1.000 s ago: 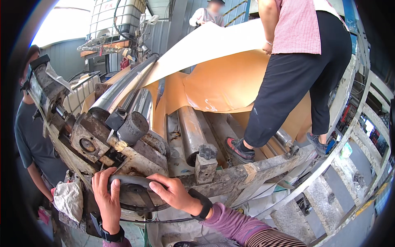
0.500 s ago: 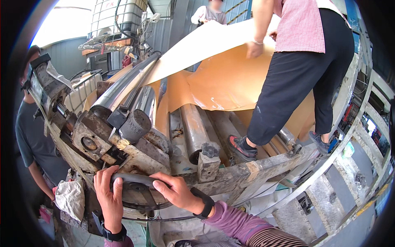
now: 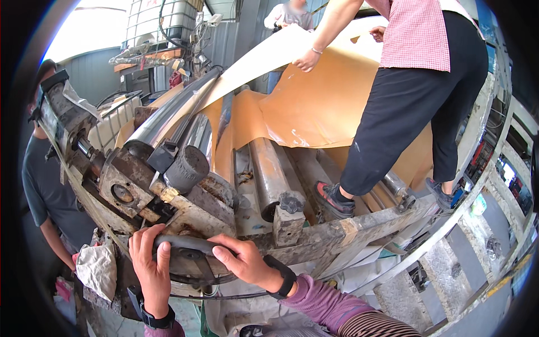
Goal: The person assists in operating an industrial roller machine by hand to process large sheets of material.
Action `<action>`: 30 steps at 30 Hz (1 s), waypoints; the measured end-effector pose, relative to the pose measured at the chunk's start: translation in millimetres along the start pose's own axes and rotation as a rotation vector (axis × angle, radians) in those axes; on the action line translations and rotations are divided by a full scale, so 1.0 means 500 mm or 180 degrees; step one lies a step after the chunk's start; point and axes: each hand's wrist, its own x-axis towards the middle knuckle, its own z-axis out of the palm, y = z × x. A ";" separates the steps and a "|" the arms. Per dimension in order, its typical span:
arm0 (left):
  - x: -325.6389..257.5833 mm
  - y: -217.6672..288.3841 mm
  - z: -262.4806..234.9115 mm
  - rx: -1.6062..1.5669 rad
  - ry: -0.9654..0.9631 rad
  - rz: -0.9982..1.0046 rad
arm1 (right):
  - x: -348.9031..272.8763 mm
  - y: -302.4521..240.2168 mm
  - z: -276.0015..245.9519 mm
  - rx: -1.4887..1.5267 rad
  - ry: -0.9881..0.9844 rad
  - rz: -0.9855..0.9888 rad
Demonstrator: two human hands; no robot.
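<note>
Both of my hands are on a dark handwheel [image 3: 188, 242] at the near end of a roller machine. My left hand [image 3: 151, 267] grips the left side of its rim, thumb upright on the near side. From the right, my right hand [image 3: 250, 263] wraps round the rim with the thumb laid along it. Just beyond the wheel is a greasy metal bearing block [image 3: 124, 192] with a dark round cylinder [image 3: 188, 168] beside it. Shiny rollers [image 3: 168, 109] run away from there, with a large tan sheet [image 3: 314, 106] draped by them.
A person in dark trousers [image 3: 412, 118] stands on the machine frame at the right, one hand at the sheet. Another person [image 3: 50, 180] stands at the left edge, and a third [image 3: 289, 17] is at the back. A crumpled pale bag [image 3: 96, 272] hangs near my left hand.
The co-worker's hand and the sheet's upper edge have shifted left. My hands keep the same grip on the handwheel, which shows no clear turn.
</note>
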 end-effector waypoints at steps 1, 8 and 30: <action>0.000 0.000 0.001 0.0000 0.0016 0.0006 | 0.000 0.003 0.002 0.0043 0.0012 -0.0036; -0.001 0.006 0.000 0.0039 0.0025 0.0056 | -0.006 0.005 0.003 0.0187 -0.0009 0.0109; 0.009 0.025 -0.016 0.0322 -0.0334 0.0450 | 0.059 -0.037 0.007 -0.0931 -0.0230 -0.0931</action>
